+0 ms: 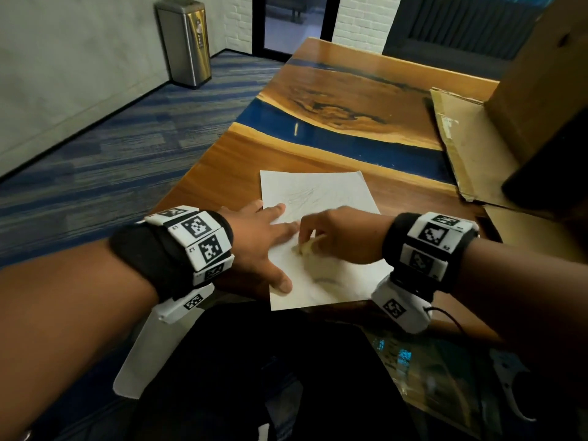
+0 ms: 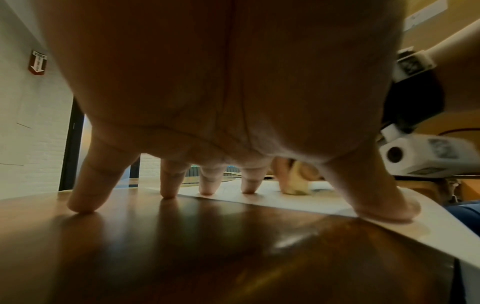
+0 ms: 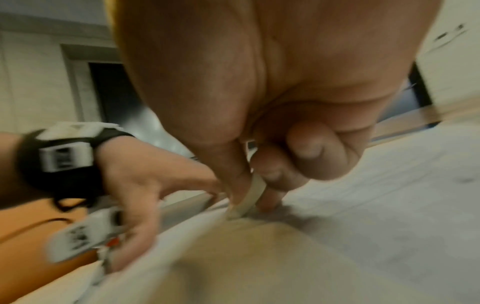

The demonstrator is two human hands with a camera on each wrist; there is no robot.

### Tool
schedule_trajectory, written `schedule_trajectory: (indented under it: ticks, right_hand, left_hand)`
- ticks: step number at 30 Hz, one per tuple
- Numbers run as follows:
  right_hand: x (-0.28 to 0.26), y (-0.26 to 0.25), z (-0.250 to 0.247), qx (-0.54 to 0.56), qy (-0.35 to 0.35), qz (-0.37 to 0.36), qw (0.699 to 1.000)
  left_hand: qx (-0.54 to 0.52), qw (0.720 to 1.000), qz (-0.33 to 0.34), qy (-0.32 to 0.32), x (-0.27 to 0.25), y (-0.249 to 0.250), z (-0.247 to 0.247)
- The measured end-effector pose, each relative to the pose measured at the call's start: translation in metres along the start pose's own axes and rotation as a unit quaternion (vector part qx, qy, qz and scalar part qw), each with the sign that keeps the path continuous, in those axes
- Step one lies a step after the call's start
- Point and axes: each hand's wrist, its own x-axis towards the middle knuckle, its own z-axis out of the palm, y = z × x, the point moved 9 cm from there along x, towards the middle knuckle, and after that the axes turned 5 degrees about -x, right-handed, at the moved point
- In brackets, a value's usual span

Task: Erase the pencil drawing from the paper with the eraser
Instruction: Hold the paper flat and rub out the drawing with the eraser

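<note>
A white sheet of paper [image 1: 321, 192] lies on the wooden table near its front edge, with faint pencil lines [image 1: 302, 198] in its upper middle. My left hand [image 1: 264, 240] lies spread flat, fingers straight, pressing the sheet's left side; the thumb holds the lower left corner [image 2: 384, 207]. My right hand [image 1: 337, 237] pinches a pale yellowish eraser [image 1: 307, 248] and presses it onto the paper's middle. The eraser [image 2: 296, 185] stands on the sheet between thumb and fingers. In the blurred right wrist view the eraser [image 3: 249, 197] touches the paper [image 3: 376, 205].
The table [image 1: 334, 90] is wood with a blue resin band. Flattened cardboard [image 1: 464, 144] and a large box [image 1: 541, 74] sit at the right. A dark object [image 1: 547, 173] overlaps the cardboard. A steel bin [image 1: 184, 39] stands on the carpet at the far left.
</note>
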Motion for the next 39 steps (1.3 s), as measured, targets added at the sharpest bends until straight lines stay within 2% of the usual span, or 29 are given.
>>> schedule_trajectory:
  ticks: [2,3,6,7,11,12,15,16,20,21,24,25,28,29,33,34,37,39]
  right_hand:
    - [0.001,0.022,-0.011,-0.015,0.043,0.060,0.997]
    - [-0.001,0.021,-0.009,-0.014,0.037,0.055,0.998]
    - [-0.008,-0.013,0.012,-0.008,-0.038,-0.034,0.999]
    - [-0.008,-0.014,0.015,-0.004,-0.046,-0.038,0.998]
    - [-0.002,0.024,-0.005,-0.017,0.041,0.068,0.997]
    - [-0.004,0.020,-0.004,-0.019,0.041,0.060,0.997]
    - [-0.009,-0.017,0.014,-0.013,-0.021,-0.033,0.999]
    - [-0.009,-0.017,0.016,-0.007,-0.027,-0.036,0.999]
    - [-0.005,0.025,-0.005,-0.015,0.044,0.082,0.996]
    - [-0.006,0.021,-0.003,-0.013,0.040,0.073,0.996]
    - [-0.011,-0.014,0.014,-0.014,-0.019,-0.025,0.999]
    - [-0.012,-0.014,0.015,-0.013,-0.022,-0.025,0.999]
    - [-0.010,0.019,-0.002,-0.014,0.024,0.067,0.997]
    - [-0.011,0.023,-0.003,-0.013,0.029,0.077,0.997]
    - [-0.016,-0.011,0.018,-0.002,-0.028,-0.024,0.999]
    - [-0.015,-0.007,0.017,0.003,-0.025,-0.020,0.999]
    - [-0.013,0.025,-0.003,-0.003,0.034,0.069,0.997]
    - [-0.014,0.016,0.001,-0.009,0.028,0.054,0.998]
  left_hand:
    - [0.015,1.000,0.000,0.006,0.001,0.002,0.000]
    - [0.016,1.000,-0.001,0.006,0.000,0.002,0.000]
    - [0.010,1.000,-0.001,0.002,0.000,0.001,-0.002]
    - [0.012,1.000,0.002,0.003,0.001,0.002,-0.003]
    - [0.031,0.999,0.006,0.021,0.002,0.002,-0.003]
    - [0.029,0.999,0.006,0.022,0.001,0.002,-0.003]
    - [0.024,0.999,0.011,0.018,0.000,0.003,-0.005]
    - [0.027,0.999,0.013,0.018,0.001,0.004,-0.006]
    - [0.027,0.999,0.013,0.021,0.000,0.006,-0.006]
    - [0.024,0.999,0.013,0.019,-0.001,0.006,-0.006]
    - [0.020,1.000,0.013,0.015,-0.001,0.006,-0.006]
    - [0.023,1.000,0.012,0.015,-0.001,0.006,-0.007]
    - [0.041,0.999,0.012,0.017,0.000,0.009,-0.006]
    - [0.043,0.999,0.011,0.015,-0.001,0.009,-0.006]
    - [0.026,1.000,0.018,0.001,-0.002,0.011,-0.007]
    - [0.027,0.999,0.019,0.000,-0.002,0.012,-0.007]
    - [0.036,0.999,0.016,0.004,-0.002,0.012,-0.007]
    - [0.029,0.999,0.018,0.002,-0.002,0.012,-0.007]
